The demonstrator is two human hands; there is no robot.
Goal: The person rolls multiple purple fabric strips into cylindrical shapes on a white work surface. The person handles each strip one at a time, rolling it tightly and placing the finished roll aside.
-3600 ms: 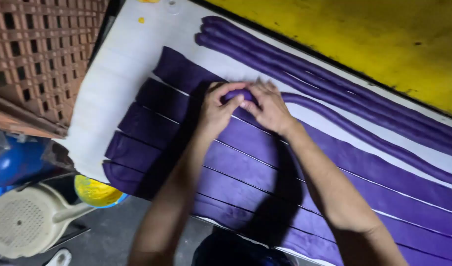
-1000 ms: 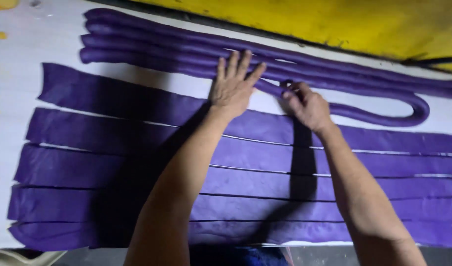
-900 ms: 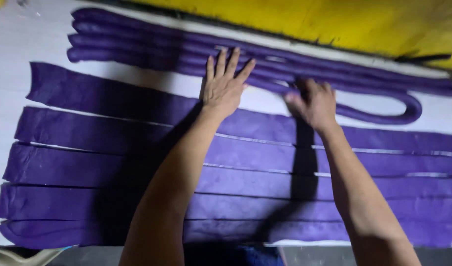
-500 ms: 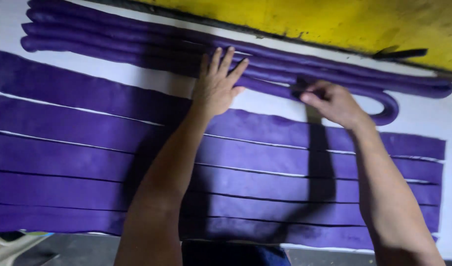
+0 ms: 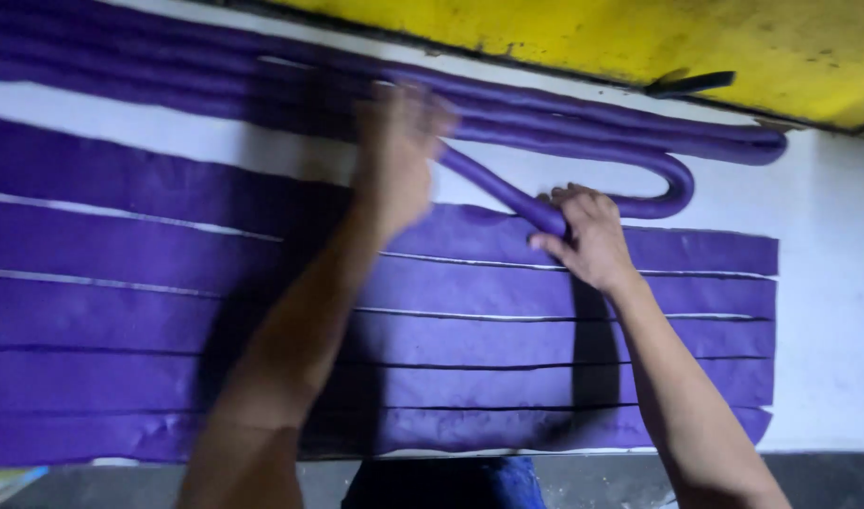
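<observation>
Curving back from a hairpin bend near the yellow edge (image 5: 545,38), the rolled purple rope (image 5: 507,193) is pinched at its loose end by the closed right hand (image 5: 587,236) above flat purple strips (image 5: 168,330), while the blurred left hand (image 5: 399,155), grip unreadable, is laid upon it, and tearing is risked if tugged.

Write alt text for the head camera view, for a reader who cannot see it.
Seen from above, the right hand grips a rolled purple rope, while the motion-blurred left hand rests on the same rope farther along. Finished purple rolls lie along a yellow edge, and flat purple strips lie side by side on a white surface.
</observation>
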